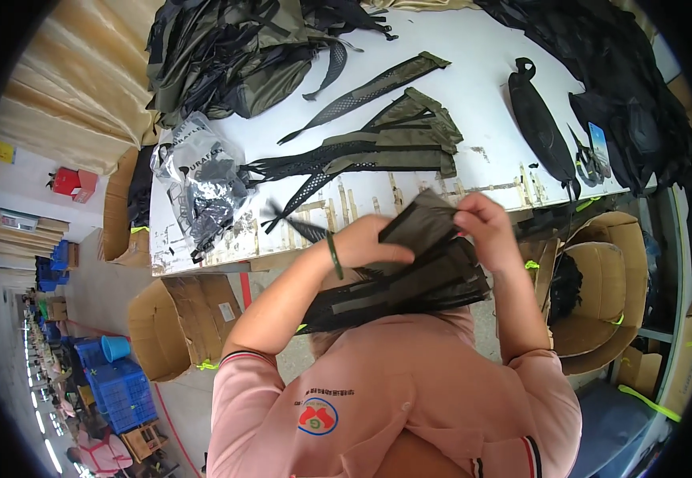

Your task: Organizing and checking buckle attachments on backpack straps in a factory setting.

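We're holding a dk olive strap (pixel 426 221) in both hands, just off the table's (pixel 481 48) near edge, abv the strap pile (pixel 398 291) that's lying across our lap. Our L hand (pixel 368 242) is clasping its L part, thumb pressing on top; our R hand (pixel 488 229) is pinching its R end w/ thumb & fingers. More mesh straps (pixel 386 151) are lying mid-table & twd the near edge, mesh ends pointing L. A clear bag (pixel 202 171) w/ dk contents is sitting at the near-L corner; a bag heap (pixel 242 64) is filling the far-L corner. Nr the near-R corner, a blk pouch (pixel 537 119) is lying beside scissors (pixel 587 165); a blk heap (pixel 617 64) is covering the R edge.
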`<state>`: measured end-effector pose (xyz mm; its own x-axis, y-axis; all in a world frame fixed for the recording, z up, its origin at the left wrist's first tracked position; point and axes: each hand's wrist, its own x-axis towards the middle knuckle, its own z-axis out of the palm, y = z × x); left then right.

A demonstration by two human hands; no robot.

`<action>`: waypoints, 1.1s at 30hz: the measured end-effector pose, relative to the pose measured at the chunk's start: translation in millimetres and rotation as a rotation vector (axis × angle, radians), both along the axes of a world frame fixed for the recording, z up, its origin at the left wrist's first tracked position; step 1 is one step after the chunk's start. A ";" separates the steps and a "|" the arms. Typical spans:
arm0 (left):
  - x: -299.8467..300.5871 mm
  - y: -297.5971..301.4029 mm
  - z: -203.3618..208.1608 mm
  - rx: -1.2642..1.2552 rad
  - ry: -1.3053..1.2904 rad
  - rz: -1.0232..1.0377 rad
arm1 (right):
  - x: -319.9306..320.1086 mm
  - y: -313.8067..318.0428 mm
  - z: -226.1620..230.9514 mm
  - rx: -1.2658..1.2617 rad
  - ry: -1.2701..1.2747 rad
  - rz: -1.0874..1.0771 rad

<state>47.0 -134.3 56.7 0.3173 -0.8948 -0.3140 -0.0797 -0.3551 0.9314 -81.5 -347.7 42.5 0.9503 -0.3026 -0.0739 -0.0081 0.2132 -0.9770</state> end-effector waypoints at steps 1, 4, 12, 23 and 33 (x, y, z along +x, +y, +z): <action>0.8 11.2 -7.6 -0.024 -0.048 -0.127 | -6.4 -8.0 9.9 0.070 -0.003 -0.029; 8.0 49.1 -29.3 0.015 -0.181 -0.249 | -26.6 -52.6 2.6 0.013 0.049 0.028; -39.8 112.1 -107.8 0.399 -0.545 -0.345 | 3.7 -63.5 -40.1 -0.874 0.354 0.186; -126.7 96.5 -180.3 0.114 -0.811 0.277 | 163.5 -103.3 -123.1 -1.427 0.183 -0.184; -102.4 106.0 -169.4 -0.380 -0.777 0.522 | 160.9 -90.3 -89.5 -1.312 0.051 -0.361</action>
<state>-55.5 -28.4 -112.7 0.6929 -0.5833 0.4237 -0.6322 -0.2091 0.7460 79.4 -437.9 -47.1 0.8087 -0.4060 0.4256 -0.1924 -0.8663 -0.4609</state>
